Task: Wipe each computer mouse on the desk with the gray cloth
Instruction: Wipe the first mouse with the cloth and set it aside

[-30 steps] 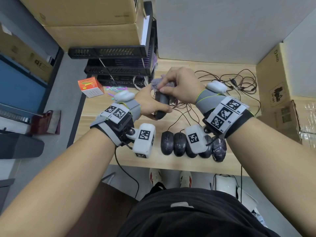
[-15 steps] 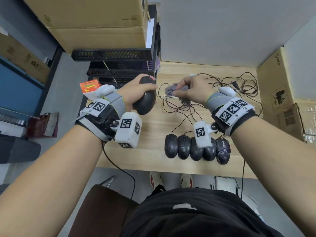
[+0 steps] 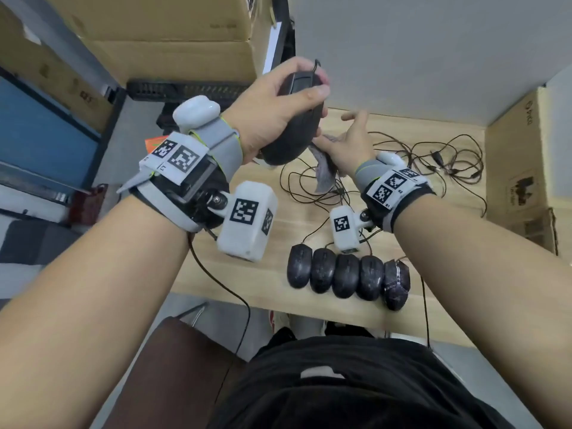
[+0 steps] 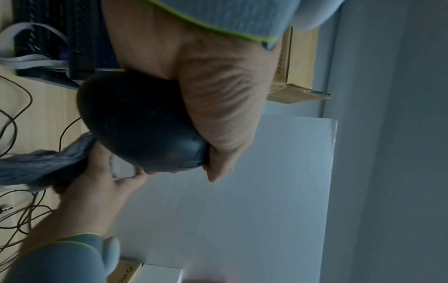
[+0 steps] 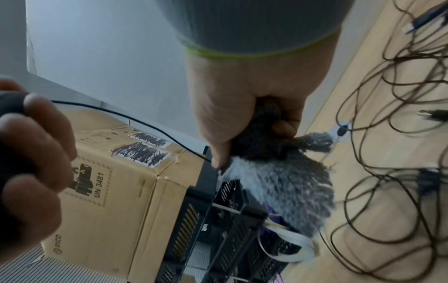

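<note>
A black mouse point(image 3: 294, 119) is gripped in the left hand point(image 3: 266, 113) and held raised above the desk point(image 3: 210, 267), fingers curled over its far end and the thumb along its side; its cable point(image 5: 135, 118) is seen trailing off toward the right hand. Just to the right, and lower, the gray cloth point(image 3: 323, 171) is clutched in the right hand point(image 3: 346, 147), bunched in the palm with its loose end hanging down toward the desk. The cloth is seen just beside the lower end of the lifted mouse; whether they touch cannot be told. Five more black mice point(image 3: 346, 275) are lined up side by side, touching, near the front edge of the light wooden desk, below the right wrist. A tangle of dark cables point(image 3: 433, 162) is spread over the desk farther back on the right. Cardboard boxes point(image 3: 161, 32) are stacked on black trays point(image 3: 185, 88) at the far left, and another box point(image 3: 526, 156) stands at the right edge against a pale wall.
</note>
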A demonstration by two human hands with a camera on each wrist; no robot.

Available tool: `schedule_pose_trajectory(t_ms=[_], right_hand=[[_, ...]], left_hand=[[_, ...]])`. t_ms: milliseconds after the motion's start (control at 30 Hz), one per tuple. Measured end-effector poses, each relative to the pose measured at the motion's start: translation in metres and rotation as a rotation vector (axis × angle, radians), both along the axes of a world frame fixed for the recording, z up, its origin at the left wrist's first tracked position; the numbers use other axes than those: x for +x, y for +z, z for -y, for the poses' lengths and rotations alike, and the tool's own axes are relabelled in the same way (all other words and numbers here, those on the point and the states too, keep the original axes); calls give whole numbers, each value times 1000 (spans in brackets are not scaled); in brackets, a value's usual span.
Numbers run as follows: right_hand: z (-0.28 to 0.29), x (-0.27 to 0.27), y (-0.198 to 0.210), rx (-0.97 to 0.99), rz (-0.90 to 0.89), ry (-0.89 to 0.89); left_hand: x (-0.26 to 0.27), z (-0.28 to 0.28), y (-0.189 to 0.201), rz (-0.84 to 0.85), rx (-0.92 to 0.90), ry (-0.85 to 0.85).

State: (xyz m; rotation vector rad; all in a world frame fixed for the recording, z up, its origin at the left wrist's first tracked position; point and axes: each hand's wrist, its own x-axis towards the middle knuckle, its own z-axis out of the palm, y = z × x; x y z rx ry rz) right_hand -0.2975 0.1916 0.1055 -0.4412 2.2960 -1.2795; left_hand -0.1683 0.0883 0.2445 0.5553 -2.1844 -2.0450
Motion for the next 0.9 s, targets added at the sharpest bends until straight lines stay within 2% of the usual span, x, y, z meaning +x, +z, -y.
schedule_pose_trajectory(t_ms=[67, 133, 200, 267, 367, 500, 567, 700, 800, 900], right_hand=[[-2, -12, 9, -106, 52, 193], [-1, -16, 18, -112, 69, 424], [-1, -19, 15, -18, 42, 592], [-2, -16, -4, 126, 14, 681], [-23, -21, -41, 332, 91, 625], [-68, -53, -70, 549, 139, 321], [-78, -70, -64, 506, 131, 200], [-59, -88, -27, 158, 131, 17], [-34, -78, 14, 7, 121, 149], [-11, -63, 36, 108, -14, 443]], left_hand=[[-5, -7, -4, 18, -38, 6], [-11, -13, -8, 17, -63, 33], [-23, -21, -8, -11, -41, 95], [-29, -20, -7, -46, -25, 175], [-37, -12, -1, -98, -32, 320], [-45, 11, -10, -111, 44, 493], [-47, 19, -31, -11, 32, 500], [-54, 20, -81, 245, -144, 427], [-63, 8, -104, 312, -127, 301], [-72, 1, -101, 313, -149, 222]])
